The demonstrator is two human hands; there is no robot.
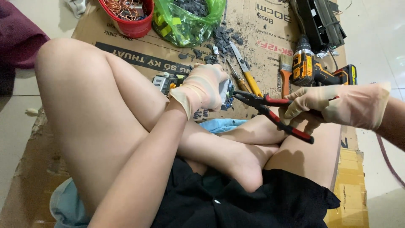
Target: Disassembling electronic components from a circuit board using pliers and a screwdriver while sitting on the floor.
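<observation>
Now a green circuit board (225,93) is being gripped by the gloved left hand (206,86), just beside red-handled black pliers (270,113) being clasped by the gloved right hand (325,107).

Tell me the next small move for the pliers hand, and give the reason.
Probably ease the pliers leftward to the circuit board. The right hand holds their red-and-black handles with the jaws slightly apart, tips just short of the board's edge, while the left hand presses the board down on the cardboard.
</observation>
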